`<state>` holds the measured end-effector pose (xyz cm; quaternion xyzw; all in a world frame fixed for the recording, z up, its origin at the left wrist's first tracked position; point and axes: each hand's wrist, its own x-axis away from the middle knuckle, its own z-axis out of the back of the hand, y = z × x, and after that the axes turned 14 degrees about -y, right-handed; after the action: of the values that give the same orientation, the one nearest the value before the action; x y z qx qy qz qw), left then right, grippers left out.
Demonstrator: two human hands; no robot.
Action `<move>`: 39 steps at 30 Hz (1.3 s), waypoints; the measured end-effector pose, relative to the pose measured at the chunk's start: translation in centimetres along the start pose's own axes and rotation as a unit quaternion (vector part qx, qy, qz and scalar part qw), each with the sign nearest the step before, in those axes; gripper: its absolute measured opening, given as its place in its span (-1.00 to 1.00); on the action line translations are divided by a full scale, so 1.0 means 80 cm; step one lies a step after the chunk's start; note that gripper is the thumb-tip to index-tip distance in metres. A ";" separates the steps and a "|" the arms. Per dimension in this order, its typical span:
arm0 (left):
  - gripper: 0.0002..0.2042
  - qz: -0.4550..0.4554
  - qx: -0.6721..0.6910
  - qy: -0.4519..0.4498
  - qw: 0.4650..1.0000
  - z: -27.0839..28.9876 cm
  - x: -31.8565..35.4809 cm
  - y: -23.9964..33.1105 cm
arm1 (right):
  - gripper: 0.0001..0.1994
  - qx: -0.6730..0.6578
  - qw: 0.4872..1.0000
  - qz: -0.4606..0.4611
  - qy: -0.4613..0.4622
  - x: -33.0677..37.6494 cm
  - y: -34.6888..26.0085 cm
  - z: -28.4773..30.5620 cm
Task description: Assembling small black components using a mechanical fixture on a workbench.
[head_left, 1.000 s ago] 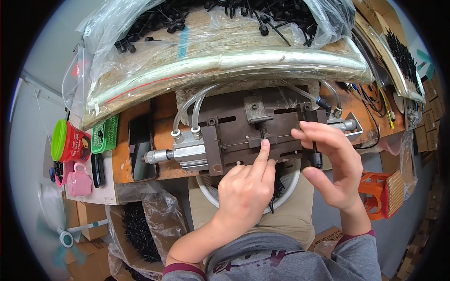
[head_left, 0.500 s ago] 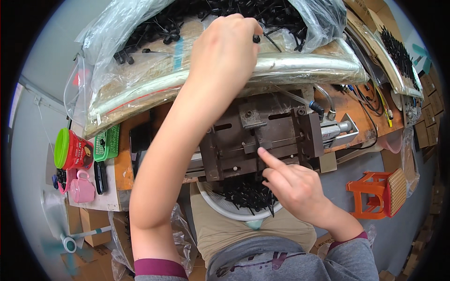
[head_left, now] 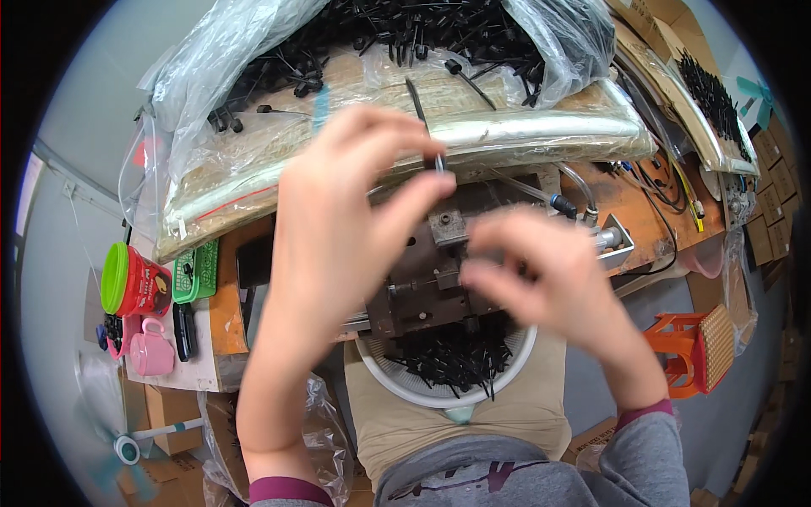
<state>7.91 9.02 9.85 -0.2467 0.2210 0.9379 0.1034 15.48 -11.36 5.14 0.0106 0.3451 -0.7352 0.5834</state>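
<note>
Pinching a thin black pin [head_left: 425, 127] with my left hand [head_left: 338, 220] above the metal press fixture [head_left: 431, 283]; my right hand [head_left: 549, 279] is blurred, grip indeterminate.

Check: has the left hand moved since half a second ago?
Yes. The left hand came back from the clear bag of black parts toward the dark metal fixture, pinching a black pin.
</note>
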 end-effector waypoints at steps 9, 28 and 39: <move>-0.73 0.039 -0.028 -0.148 0.988 -0.064 0.122 0.082 | -0.84 0.326 0.931 -0.167 -0.011 -0.177 0.121 0.047; -0.75 0.044 -0.111 -0.188 0.975 -0.088 0.122 0.073 | -0.73 -0.047 0.998 -0.026 -0.012 0.040 -0.015 0.002; -0.71 0.025 0.070 -0.332 0.940 -0.037 0.151 0.087 | -0.83 0.156 0.978 -0.010 -0.136 0.074 -0.036 -0.045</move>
<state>-3.34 2.52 3.96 0.0922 0.2450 0.9511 0.1641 9.68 -14.27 1.33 -0.0024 0.1438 -0.7802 0.6088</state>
